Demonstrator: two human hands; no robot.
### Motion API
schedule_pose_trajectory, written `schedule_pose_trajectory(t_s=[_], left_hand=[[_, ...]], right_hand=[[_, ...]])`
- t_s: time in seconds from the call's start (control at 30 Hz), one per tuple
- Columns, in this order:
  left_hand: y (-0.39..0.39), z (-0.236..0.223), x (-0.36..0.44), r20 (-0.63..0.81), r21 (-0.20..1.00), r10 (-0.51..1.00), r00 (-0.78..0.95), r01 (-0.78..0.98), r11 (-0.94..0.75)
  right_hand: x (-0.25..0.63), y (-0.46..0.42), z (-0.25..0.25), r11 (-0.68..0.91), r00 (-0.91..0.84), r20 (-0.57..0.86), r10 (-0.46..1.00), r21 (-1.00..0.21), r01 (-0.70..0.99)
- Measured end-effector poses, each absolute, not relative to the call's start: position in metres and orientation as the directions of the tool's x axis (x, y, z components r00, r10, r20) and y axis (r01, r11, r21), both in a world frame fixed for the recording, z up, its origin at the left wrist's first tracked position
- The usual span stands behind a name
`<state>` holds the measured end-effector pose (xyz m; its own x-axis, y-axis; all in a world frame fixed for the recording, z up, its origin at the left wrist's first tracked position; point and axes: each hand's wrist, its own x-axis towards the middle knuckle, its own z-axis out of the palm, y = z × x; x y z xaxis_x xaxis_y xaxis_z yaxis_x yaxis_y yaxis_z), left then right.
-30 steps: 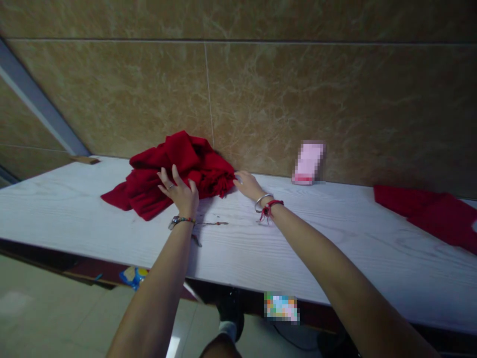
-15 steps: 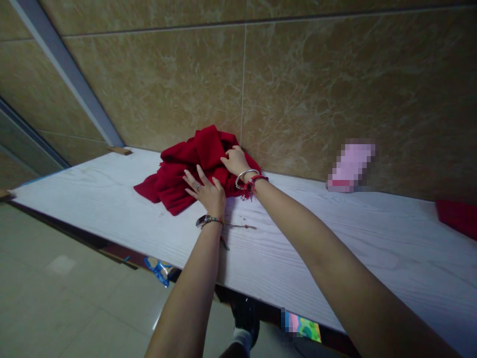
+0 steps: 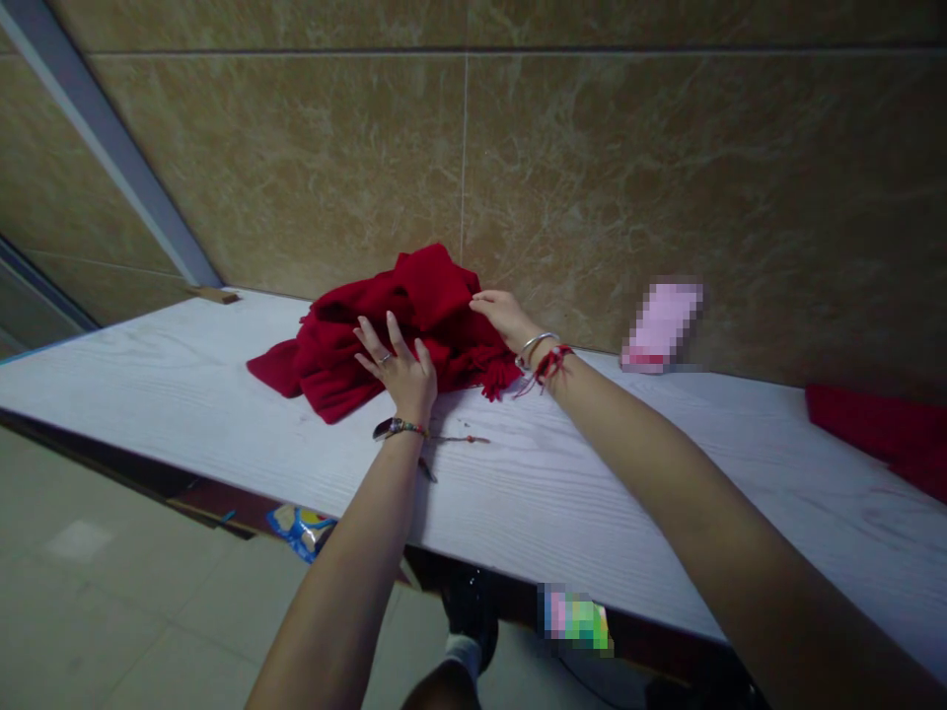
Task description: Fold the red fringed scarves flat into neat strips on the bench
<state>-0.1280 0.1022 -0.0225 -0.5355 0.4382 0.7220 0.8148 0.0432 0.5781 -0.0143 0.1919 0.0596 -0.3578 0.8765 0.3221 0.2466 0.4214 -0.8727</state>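
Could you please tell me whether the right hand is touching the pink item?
Apart: the head view shows tiled wall between the right hand and the pink item.

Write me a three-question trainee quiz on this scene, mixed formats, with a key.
1. True or false: the red cloth under the left hand is neatly folded.
2. What colour is most of the pixelated object beside the tiled wall?
A) green
B) pink
C) black
3. Fill in: the silver bangle is on the ____ wrist.

Key: 1 false; 2 B; 3 right.
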Motion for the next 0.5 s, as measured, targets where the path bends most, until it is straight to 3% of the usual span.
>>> schedule_pose_trajectory(t_s=[0.13,0.37,0.47,0.5], left_hand=[[0.096,-0.019,-0.12,0.744,0.523,0.517,-0.423,0.851,-0.057],[0.093,-0.02,-0.115,0.805,0.395,0.54,-0.246,0.901,-0.178],[0.092,-0.018,-0.112,0.822,0.323,0.542,-0.172,0.926,-0.196],[0.091,-0.017,-0.109,0.826,0.301,0.545,-0.143,0.929,-0.213]], right_hand=[[0.042,0.19,0.077,0.314,-0.234,0.296,0.926,-0.948,0.043],[0.152,0.156,0.169,0.374,0.153,0.363,0.919,-0.926,-0.05],[0.224,0.125,0.206,0.443,0.352,0.372,0.859,-0.885,-0.145],[0.251,0.116,0.213,0.494,0.382,0.429,0.818,-0.865,-0.086]])
